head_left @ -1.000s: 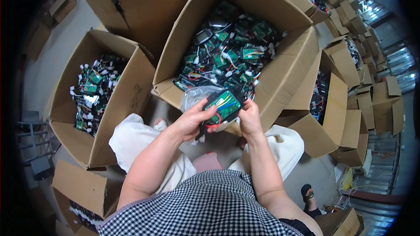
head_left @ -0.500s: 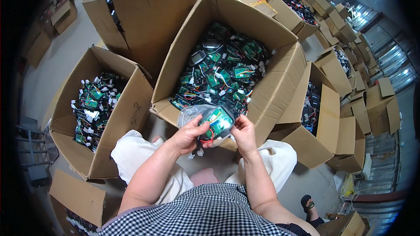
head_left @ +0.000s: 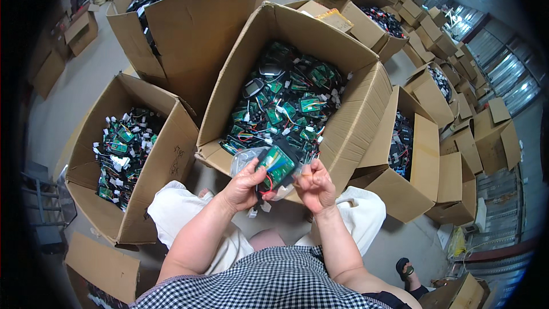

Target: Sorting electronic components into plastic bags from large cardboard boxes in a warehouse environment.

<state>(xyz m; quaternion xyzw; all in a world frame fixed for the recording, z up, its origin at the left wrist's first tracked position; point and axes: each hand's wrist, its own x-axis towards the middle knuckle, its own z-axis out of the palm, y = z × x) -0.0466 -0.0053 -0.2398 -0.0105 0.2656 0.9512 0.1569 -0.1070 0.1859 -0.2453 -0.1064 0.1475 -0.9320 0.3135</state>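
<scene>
My left hand [head_left: 241, 189] grips a green circuit board unit [head_left: 277, 166] with a black casing. Its thumb lies along the board's edge, and red and black wires with white plugs hang below. Just right of the unit, my right hand [head_left: 316, 187] has its fingers curled into a pinch; what they hold, if anything, is too small to make out. Beside the unit a clear plastic bag [head_left: 243, 162] shows, partly hidden by it. Beyond my hands, an open cardboard box [head_left: 349, 131] holds a heap of similar boards [head_left: 280, 100] with coloured wires.
At left stands a smaller cardboard box [head_left: 166, 157] of wired boards. A taller box [head_left: 200, 28] of black parts rises behind it. Another open box [head_left: 420, 154] with dark parts is at right. More boxes fill the back right. A person's sandalled foot [head_left: 405, 269] shows at lower right.
My right hand has drawn slightly down from the unit's right edge, fingers more curled. The unit has tilted in my left hand, and less clear plastic shows over it.
</scene>
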